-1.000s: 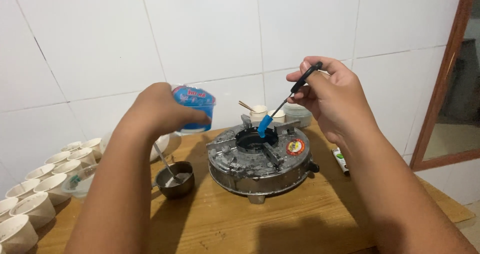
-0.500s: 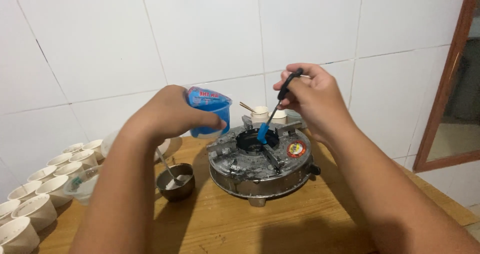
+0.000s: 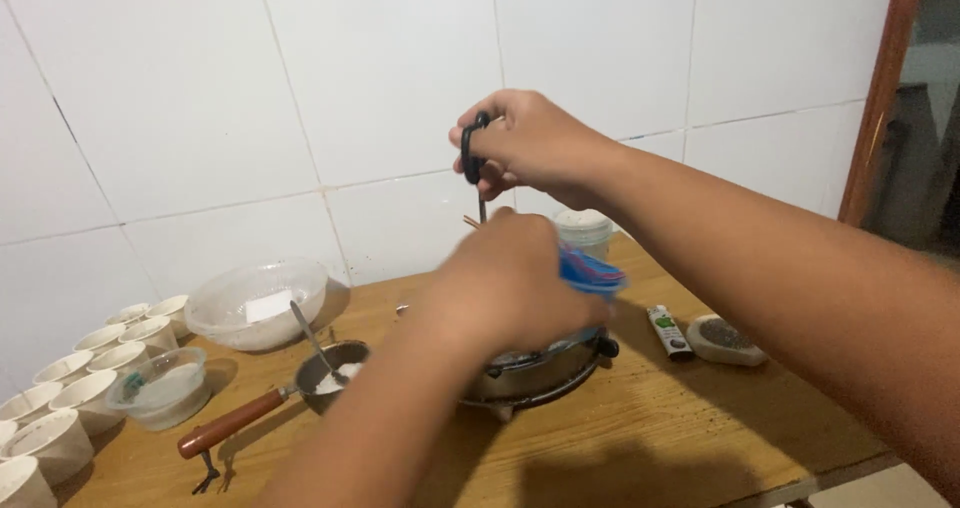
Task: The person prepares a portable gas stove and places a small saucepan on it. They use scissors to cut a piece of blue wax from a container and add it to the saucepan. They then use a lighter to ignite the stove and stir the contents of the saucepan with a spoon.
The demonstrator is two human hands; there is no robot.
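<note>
Head view, right hand (image 3: 530, 148) gripping black-handled tool (image 3: 472, 158), left hand (image 3: 510, 278) holding blue packet (image 3: 592, 271)

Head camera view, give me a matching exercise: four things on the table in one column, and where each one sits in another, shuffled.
Things:
1. lighter
2. small pan with wooden handle
3. row of white cups
4. clear plastic bowl

Places:
A. along the table's left edge
B. right of the round metal stove
C. by the tiled wall, behind the pan
D. left of the stove, spoon resting inside

Pairs: 1-B, 2-D, 3-A, 4-C
</note>
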